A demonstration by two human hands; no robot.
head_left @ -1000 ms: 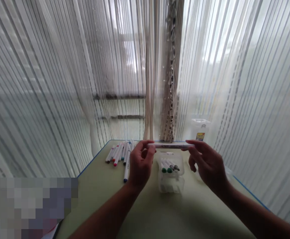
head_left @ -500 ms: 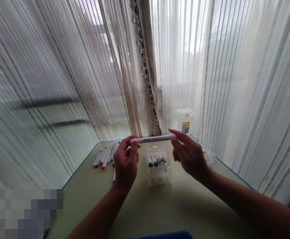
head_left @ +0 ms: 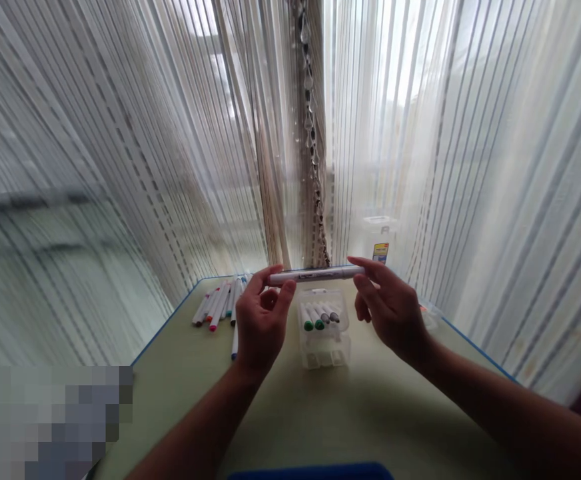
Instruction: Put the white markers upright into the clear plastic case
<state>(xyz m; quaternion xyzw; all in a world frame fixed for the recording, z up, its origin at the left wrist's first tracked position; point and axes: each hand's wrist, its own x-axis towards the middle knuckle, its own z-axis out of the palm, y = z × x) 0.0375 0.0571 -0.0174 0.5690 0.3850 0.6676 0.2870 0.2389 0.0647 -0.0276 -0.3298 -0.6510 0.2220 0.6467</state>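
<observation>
A white marker (head_left: 318, 274) is held level in the air between both hands, its printed side towards me. My left hand (head_left: 263, 313) pinches one end between thumb and fingers. At the other end, my right hand (head_left: 388, 300) grips the tip with thumb and forefinger. Below and behind the marker stands a clear plastic case (head_left: 325, 359) on the table. Several markers (head_left: 319, 317) with green and grey ends lie side by side in its upper part; the front compartments show no markers.
Several white markers (head_left: 215, 307) with coloured ends lie in a loose pile on the left of the green table (head_left: 360, 420). A clear box with a yellow label (head_left: 380, 252) stands at the back right. A blue object (head_left: 315, 473) shows at the near edge.
The view has shifted slightly, so everything appears a little further right. Both hands keep hold of the marker, and its printed text shows more plainly.
</observation>
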